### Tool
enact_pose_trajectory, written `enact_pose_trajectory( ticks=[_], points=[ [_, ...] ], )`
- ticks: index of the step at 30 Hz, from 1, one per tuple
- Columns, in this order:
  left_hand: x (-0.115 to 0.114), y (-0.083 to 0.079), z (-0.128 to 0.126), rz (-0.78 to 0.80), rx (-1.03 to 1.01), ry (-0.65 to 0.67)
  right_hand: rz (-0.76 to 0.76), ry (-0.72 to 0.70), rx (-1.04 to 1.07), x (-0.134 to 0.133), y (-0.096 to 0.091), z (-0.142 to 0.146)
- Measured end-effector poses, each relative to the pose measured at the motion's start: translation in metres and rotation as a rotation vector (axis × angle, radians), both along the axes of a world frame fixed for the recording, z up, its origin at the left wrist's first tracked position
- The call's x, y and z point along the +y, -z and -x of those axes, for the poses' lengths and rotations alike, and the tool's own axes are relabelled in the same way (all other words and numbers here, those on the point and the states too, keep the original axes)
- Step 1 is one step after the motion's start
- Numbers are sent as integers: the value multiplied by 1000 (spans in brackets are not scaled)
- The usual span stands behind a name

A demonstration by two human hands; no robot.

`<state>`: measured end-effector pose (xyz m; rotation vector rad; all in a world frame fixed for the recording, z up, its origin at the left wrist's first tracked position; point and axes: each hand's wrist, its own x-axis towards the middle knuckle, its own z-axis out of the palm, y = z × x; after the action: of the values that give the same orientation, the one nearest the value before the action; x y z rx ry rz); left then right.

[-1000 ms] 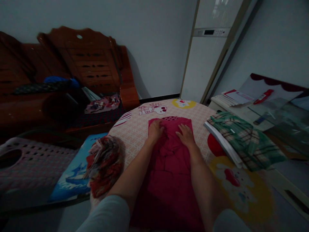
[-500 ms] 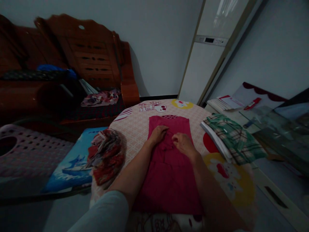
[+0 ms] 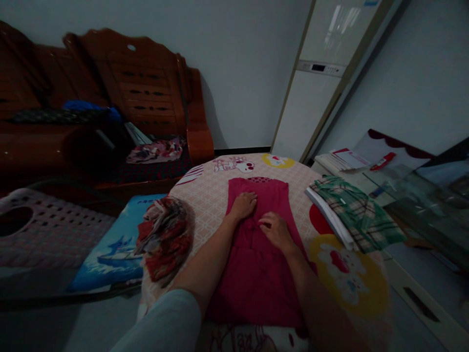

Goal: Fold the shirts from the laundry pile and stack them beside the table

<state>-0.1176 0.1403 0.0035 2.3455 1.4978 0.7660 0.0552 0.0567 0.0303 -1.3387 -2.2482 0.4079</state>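
A deep pink sleeveless garment (image 3: 252,278) lies spread lengthwise on the round table, with a dotted patch at its far neckline and small gathers near its middle. My left hand (image 3: 245,205) rests flat on its upper left part, fingers stretched out. Close by on the right, my right hand (image 3: 277,231) has its fingers curled toward the thumb at the gathered cloth, pinching a bit of it. To the left sits a crumpled red and grey patterned cloth (image 3: 166,239). A folded green plaid garment (image 3: 357,210) lies at the table's right side, over white folded cloth (image 3: 331,220).
A patterned tablecloth (image 3: 208,205) covers the round table. Beyond it stand a carved wooden bench (image 3: 146,83) and a tall white cabinet unit (image 3: 306,107). At left are a pink woven basket-like item (image 3: 58,230) and a blue cushion (image 3: 110,249); a glass-topped surface (image 3: 421,200) is at right.
Both hands have shifted slightly toward me over the pink garment. My left hand has flattened out, and the gathers in the middle of the cloth sit a little nearer. The view has tilted slightly.
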Motion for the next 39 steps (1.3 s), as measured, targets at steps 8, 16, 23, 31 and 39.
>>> enact_pose_trajectory(
  ticks=[8,16,23,31,39],
  points=[
    [-12,-26,3,112,-1,12,5,22,93,-18,-9,-25],
    [-96,-60,56,233,-101,-2,53,276,142,-68,-9,-111],
    [-168,-46,51,250,64,192,3,161,-73,-103,7,-112],
    [-164,-47,42,244,181,151,-38,192,-263,-103,5,-115],
    [-151,-58,34,327,253,235,178,110,-266,-91,-20,-109]
  ],
)
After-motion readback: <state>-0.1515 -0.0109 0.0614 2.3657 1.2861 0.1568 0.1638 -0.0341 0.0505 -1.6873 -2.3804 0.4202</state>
